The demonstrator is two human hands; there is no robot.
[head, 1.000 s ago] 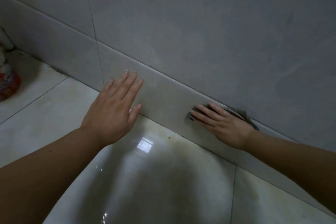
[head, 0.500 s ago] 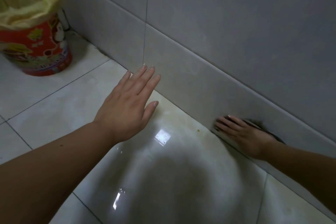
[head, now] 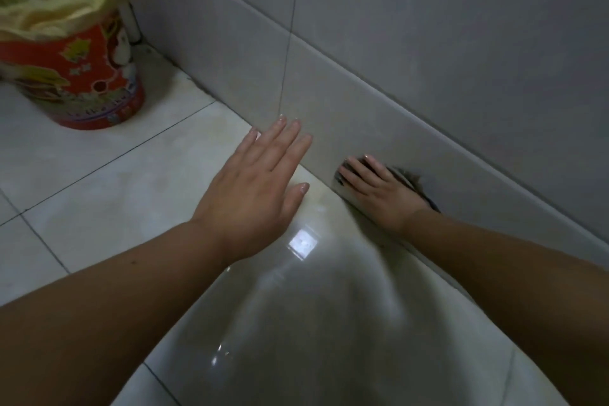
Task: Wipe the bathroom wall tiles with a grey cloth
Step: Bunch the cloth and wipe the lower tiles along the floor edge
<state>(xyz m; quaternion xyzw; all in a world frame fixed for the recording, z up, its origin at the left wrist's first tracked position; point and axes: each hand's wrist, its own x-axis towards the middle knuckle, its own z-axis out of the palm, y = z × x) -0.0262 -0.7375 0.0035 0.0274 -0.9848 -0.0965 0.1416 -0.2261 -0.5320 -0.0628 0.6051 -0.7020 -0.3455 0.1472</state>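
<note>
Right hand (head: 372, 189) pressing cloth (head: 412, 179) flat-fingered on tile (head: 346, 115); left hand (head: 257, 181) at its 9 o'clock, spread, empty. I'm expecting the ungripped cloth slipping out.

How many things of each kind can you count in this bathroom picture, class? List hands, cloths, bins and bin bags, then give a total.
Hands: 2 (left hand, right hand)
Cloth: 1
Bin: 1
Bag: 1
Total: 5

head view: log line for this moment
right hand presses crumpled grey cloth on low grey wall tile | left hand open, fingers straight
</note>
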